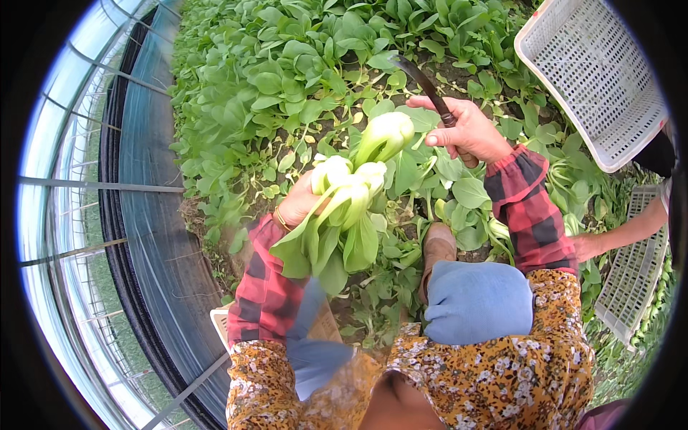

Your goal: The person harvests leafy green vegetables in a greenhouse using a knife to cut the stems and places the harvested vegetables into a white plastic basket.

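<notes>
My left hand (300, 203) grips several heads of bok choy (349, 209), their pale bases up and their green leaves hanging down. One further bok choy head (384, 137) lies against the top of this bunch, tilted towards my right hand; whether my fingers hold it, I cannot tell. In my right hand (475, 134) is a sickle-like knife (422, 78), its dark curved blade pointing up and left and its handle inside my palm. Below the blade, cut-looking bok choy (446, 177) lies on the ground.
Standing bok choy plants (269, 80) fill the bed ahead. A white perforated crate (596, 80) is at the upper right, and a second crate (634, 263) stands below it. Another person's hand (588, 246) reaches in near my right sleeve. Plastic greenhouse sheeting (156, 161) runs along the left.
</notes>
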